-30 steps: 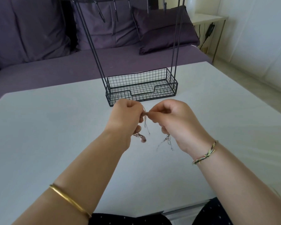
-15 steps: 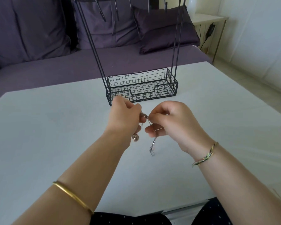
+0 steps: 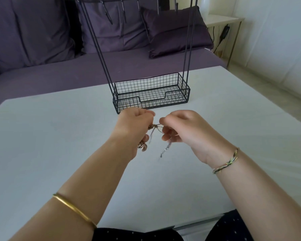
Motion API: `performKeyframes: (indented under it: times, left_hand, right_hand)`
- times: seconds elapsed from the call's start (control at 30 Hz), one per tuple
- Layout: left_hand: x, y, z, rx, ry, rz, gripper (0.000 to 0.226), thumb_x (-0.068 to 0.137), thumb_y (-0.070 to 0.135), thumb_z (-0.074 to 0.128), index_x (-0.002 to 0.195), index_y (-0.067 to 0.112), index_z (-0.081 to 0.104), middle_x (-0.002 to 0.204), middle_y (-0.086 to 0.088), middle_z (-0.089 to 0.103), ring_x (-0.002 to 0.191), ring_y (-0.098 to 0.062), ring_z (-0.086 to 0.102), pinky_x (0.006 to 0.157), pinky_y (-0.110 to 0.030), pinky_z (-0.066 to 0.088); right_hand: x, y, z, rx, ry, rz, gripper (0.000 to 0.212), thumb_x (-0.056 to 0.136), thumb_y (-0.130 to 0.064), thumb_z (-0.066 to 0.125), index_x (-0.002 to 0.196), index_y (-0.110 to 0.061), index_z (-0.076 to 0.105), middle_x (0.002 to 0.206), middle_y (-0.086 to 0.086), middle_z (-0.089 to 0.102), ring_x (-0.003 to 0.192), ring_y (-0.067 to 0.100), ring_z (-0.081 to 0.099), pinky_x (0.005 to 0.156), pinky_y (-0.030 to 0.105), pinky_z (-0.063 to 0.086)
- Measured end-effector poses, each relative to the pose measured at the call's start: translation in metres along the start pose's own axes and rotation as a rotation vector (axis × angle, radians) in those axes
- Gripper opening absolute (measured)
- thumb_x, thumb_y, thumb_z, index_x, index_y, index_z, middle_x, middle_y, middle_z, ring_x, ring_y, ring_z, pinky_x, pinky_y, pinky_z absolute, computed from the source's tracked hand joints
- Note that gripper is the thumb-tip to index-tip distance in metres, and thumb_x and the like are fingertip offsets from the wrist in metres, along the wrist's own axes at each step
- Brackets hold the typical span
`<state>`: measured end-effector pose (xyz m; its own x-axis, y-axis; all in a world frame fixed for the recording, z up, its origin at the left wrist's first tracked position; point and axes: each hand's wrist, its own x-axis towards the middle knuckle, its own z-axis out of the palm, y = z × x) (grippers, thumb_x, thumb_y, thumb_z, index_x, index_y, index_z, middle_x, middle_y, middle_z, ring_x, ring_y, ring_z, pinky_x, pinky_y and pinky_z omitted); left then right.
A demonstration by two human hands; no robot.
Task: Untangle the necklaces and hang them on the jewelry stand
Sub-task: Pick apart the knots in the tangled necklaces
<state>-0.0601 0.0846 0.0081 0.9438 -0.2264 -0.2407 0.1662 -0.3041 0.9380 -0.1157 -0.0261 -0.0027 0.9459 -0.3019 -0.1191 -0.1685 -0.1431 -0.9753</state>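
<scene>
While the knot sits between my two hands, I am at the untangling step; the hooks that I can see on the stand carry nothing.

My left hand [image 3: 134,126] has a closed grip. Its thumb and forefinger pinch one side of the small tangle of thin gold and silver metal necklaces [image 3: 155,126], and the other fingers curl under. My right hand [image 3: 182,129] pinches the other side the same way, just beside the left. That holds the tangle in the air above the pale white tabletop [image 3: 59,145].

A rose-gold rounded pendant [image 3: 142,146] dangles below my left palm. A loose end of fine silver chain [image 3: 166,148] hangs under my right fingers. Whether either brushes the tabletop I cannot tell. The tall black wire jewelry stand [image 3: 146,84], with its mesh basket base, stands just beyond my knuckles.

The next move, I judge, calls for loosening rather than pulling. I should ease the tangle open with my fingertips and find which strand runs through which loop. Then I can draw one free end back out. A hard tug would likely tighten the knot.
</scene>
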Motion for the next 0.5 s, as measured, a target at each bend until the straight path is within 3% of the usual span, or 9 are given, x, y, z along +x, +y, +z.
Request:
performKeyframes:
  times: [0.2,0.33,0.5]
  left_hand:
    - [0.0033,-0.0025,-0.0013,0.022,-0.003,0.004,0.013,0.090,0.007,0.051,0.086,0.012,0.061,0.060,-0.001,0.044,0.046,-0.013,0.036,0.044,-0.022,0.033]
    - [0.0034,0.0022,-0.0044,-0.061,-0.014,-0.054,0.009,0.088,0.019,0.053,0.083,0.012,0.056,0.049,0.003,0.036,0.041,-0.013,0.031,0.041,-0.022,0.029]
    - [0.0017,0.0034,-0.0061,-0.087,-0.010,-0.082,0.039,0.096,0.044,0.041,0.079,0.012,0.056,0.045,0.004,0.035,0.041,-0.014,0.032,0.042,-0.022,0.031]
  right_hand:
    - [0.0015,-0.0004,-0.0043,0.099,0.001,0.050,0.052,0.085,-0.019,0.058,0.035,-0.019,0.042,0.047,-0.001,0.047,0.040,0.015,0.043,0.060,0.034,0.044]
    - [0.0009,0.0026,-0.0036,-0.062,0.022,0.032,0.033,0.078,-0.015,0.065,0.050,-0.015,0.049,0.048,-0.003,0.050,0.045,0.015,0.039,0.053,0.028,0.039]
    - [0.0015,0.0058,-0.0036,-0.230,0.035,-0.019,0.016,0.077,-0.009,0.066,0.070,-0.014,0.052,0.062,-0.001,0.053,0.045,0.009,0.039,0.043,0.019,0.031]
